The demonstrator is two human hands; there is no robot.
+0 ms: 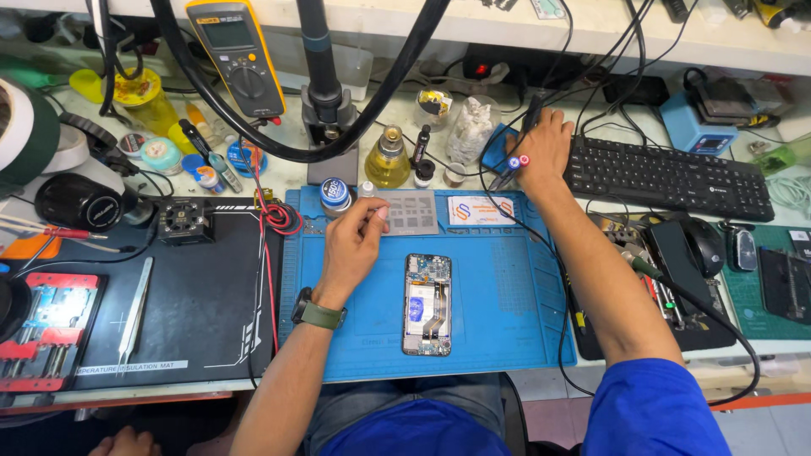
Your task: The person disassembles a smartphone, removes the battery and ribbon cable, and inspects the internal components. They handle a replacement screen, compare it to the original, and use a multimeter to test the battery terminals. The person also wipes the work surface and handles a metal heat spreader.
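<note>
An opened phone (427, 304) with its back removed lies on the blue work mat (498, 321), its boards and flex cables showing. My left hand (353, 245), wearing a watch on the wrist, hovers just left of the phone's top, fingers pinched around something small that I cannot make out. My right hand (541, 152) reaches to the back of the bench, past the mat's far edge, and grips a slim black tool (517, 162) with two small lit lights, its cable trailing away.
A grey stencil plate (411, 211) and a small jar (335, 196) sit at the mat's far edge. A black keyboard (667, 177) and mouse (701, 245) lie right. A black mat (203, 295) with tweezers (135, 317), a yellow multimeter (236, 55) and bottles stand left and behind.
</note>
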